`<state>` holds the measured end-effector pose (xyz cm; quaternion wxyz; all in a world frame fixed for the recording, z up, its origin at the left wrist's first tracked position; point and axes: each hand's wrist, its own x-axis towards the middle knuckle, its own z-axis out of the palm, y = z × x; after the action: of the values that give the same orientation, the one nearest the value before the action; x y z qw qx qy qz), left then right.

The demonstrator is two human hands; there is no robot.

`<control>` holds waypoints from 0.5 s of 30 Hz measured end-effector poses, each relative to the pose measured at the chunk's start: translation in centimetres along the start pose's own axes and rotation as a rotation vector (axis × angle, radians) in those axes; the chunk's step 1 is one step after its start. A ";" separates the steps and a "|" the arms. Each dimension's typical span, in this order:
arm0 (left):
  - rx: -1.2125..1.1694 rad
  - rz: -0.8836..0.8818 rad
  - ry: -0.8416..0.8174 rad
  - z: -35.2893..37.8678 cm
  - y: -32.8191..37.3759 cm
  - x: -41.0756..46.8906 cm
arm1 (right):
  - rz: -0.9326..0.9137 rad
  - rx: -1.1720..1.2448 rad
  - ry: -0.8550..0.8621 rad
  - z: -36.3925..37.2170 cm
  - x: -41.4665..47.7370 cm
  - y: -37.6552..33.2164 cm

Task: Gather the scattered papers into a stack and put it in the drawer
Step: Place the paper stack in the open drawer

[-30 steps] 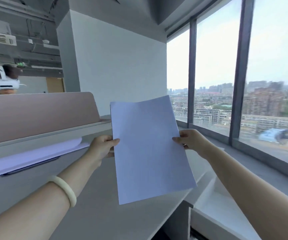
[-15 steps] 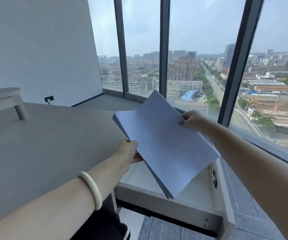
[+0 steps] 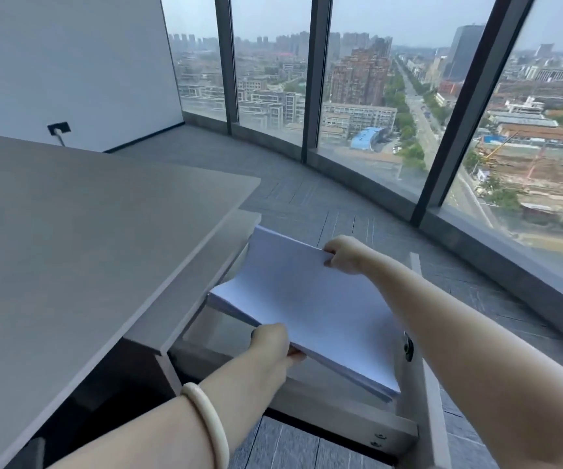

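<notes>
1. The stack (image 3: 307,306) is held tilted over the open drawer (image 3: 324,406), right of the table (image 3: 87,248).
2. The left hand (image 3: 271,346) keeps its grip pinched on the stack's near edge.
3. The right hand (image 3: 344,253) has its grip pinched on the far edge.

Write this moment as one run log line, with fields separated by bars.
left hand: grips paper stack, near edge | right hand: grips far edge | drawer: open, paper stack over it

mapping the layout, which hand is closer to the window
Right. The right hand grips the far edge of the paper stack, on the side towards the window. The left hand grips the near edge, beside the desk, farther from the glass.
</notes>
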<state>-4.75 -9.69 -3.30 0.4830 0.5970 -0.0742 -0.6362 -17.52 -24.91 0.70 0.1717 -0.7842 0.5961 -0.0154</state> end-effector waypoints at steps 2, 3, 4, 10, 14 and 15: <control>-0.021 -0.052 0.013 0.4 -0.4 0.2 | -0.002 -0.021 -0.042 1.2 0.6 0.2; -0.034 -0.074 0.014 0.6 -0.6 0.2 | 0.000 -0.034 -0.062 1.7 0.9 0.2; -0.041 -0.092 0.011 0.7 -0.8 0.3 | 0.001 -0.047 -0.085 2.3 1.1 0.4; -0.024 -0.222 0.008 1.6 -0.9 1.0 | 0.034 -0.098 -0.183 6.0 2.4 1.5; -0.002 -0.261 0.026 1.6 -0.8 1.6 | 0.071 -0.067 -0.157 7.1 3.3 2.0; -0.005 -0.270 0.029 1.5 -0.9 1.9 | 0.072 -0.048 -0.150 7.3 3.4 2.0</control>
<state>-6.12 -11.28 -4.80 0.3956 0.6093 0.0154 -0.6870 -16.73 -26.70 -7.31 0.1976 -0.7652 0.6094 0.0639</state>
